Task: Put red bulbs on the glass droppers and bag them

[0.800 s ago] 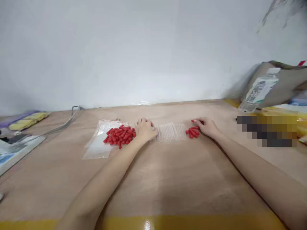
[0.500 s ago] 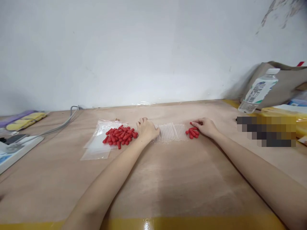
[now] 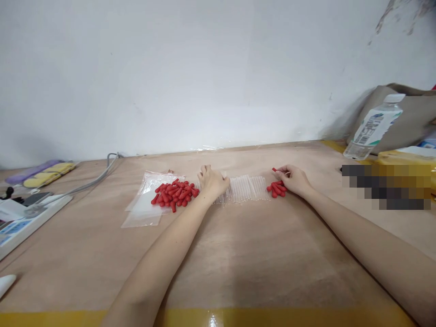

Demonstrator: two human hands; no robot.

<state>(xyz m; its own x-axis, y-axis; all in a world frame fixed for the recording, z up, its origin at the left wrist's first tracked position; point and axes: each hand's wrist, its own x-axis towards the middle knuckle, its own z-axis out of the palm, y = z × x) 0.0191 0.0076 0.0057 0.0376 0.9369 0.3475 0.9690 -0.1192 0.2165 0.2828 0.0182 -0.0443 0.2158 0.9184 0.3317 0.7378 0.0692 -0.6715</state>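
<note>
r grip point(image 3: 295, 180) pinches red pc point(image 3: 274, 169); l grip point(image 3: 213, 184) at clr tubes point(image 3: 248, 187)

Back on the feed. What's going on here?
The right hand pinches a red piece beside a small red cluster. The left hand is at the left end of a row of thin clear pieces; whether it grips any is hard to tell. A larger red pile lies partly on clear plastic bags.
</note>
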